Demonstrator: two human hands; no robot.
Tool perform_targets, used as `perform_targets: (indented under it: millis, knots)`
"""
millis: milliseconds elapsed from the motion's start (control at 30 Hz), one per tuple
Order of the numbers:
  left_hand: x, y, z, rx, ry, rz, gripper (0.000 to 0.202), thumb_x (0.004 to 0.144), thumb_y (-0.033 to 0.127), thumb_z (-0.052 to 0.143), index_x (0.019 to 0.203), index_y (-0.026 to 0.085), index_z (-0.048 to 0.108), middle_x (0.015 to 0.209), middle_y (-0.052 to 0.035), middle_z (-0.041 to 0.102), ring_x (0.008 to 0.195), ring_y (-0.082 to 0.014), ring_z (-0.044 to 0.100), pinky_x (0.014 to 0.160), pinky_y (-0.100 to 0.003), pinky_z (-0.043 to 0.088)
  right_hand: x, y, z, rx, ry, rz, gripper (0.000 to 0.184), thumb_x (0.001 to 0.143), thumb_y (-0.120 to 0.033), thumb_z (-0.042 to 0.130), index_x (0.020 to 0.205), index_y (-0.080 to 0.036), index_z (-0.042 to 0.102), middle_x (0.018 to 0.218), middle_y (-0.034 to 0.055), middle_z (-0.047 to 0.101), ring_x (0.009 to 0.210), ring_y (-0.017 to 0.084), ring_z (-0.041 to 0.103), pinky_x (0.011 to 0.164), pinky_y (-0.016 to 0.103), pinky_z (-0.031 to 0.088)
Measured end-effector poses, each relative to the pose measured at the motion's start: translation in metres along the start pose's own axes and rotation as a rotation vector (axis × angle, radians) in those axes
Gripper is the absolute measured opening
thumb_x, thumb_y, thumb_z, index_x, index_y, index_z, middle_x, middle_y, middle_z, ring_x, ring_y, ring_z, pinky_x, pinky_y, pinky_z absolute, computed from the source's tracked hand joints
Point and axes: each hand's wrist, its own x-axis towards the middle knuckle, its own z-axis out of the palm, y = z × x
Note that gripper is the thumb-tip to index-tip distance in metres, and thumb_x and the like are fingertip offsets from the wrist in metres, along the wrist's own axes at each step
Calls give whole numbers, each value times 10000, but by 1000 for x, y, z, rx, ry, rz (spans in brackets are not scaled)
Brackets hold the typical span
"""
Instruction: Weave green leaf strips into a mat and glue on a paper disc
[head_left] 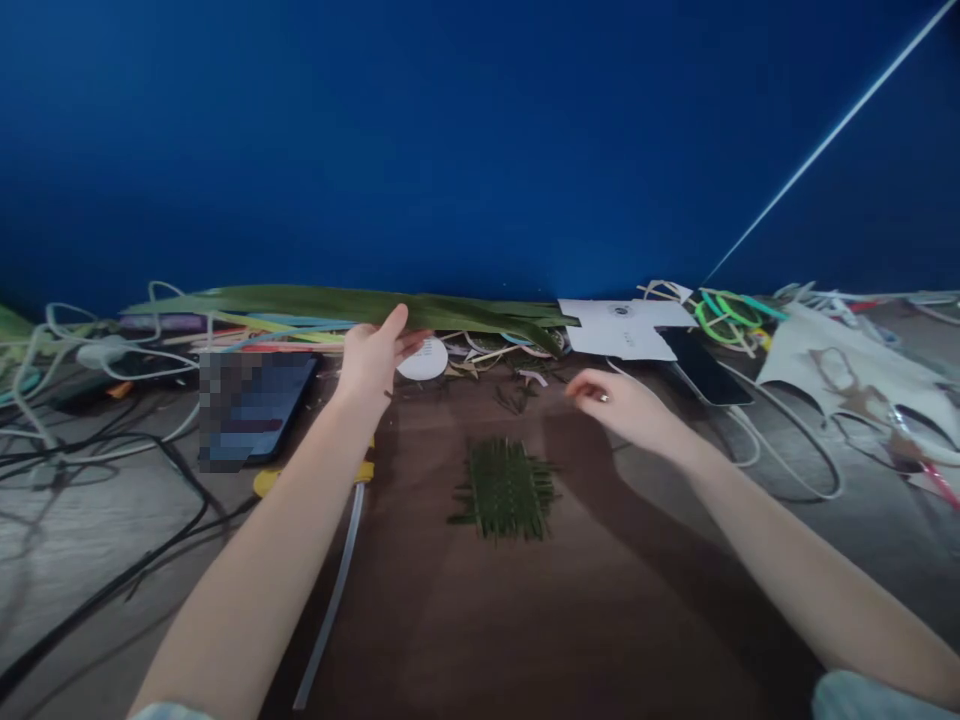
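Observation:
My left hand (375, 355) reaches forward with its fingers stretched out, the fingertips touching a long green leaf (337, 303) that lies along the foot of the blue wall. My right hand (619, 405) hovers over the brown mat (525, 620), fingers loosely curled, a ring on one finger, nothing visible in it. Between and in front of both hands lies a small square mat woven of green leaf strips (506, 488), flat on the brown surface. Loose leaf scraps (517, 395) lie beyond it.
A tablet (251, 405) lies left of my left arm amid tangled cables (97, 440). A round white disc (424, 360), white card (622, 328), dark phone (701, 365), green bands (724, 312) and cut leather pieces (847, 375) line the back. A yellow-handled tool (266, 482) lies under my left forearm.

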Motion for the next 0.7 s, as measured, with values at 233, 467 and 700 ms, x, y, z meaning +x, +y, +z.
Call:
perform_targets:
  millis: [233, 467, 700]
  knots:
    - [8, -2, -7, -49, 4, -10, 199, 783, 159, 607, 723, 157, 417, 757, -74, 567, 665, -196, 675, 644, -297, 554, -13, 67, -29, -529, -73, 76, 371, 648, -138, 484, 1013, -169, 546, 953, 104, 570, 871, 231, 581, 737, 330, 454]
    - [10, 2, -8, -78, 51, -27, 204, 802, 166, 596, 712, 167, 413, 678, -27, 559, 614, -159, 657, 581, -256, 532, -21, 56, -27, -536, -101, 84, 415, 685, -134, 464, 1093, -158, 533, 919, 86, 559, 763, 187, 587, 690, 292, 444]
    - [13, 4, -6, -116, 88, -43, 213, 818, 197, 584, 658, 157, 450, 577, 3, 547, 502, -106, 606, 491, -201, 482, -22, 28, -33, -280, -51, -6, 398, 686, -215, 509, 1080, -195, 559, 859, 48, 542, 719, 159, 580, 666, 284, 463]
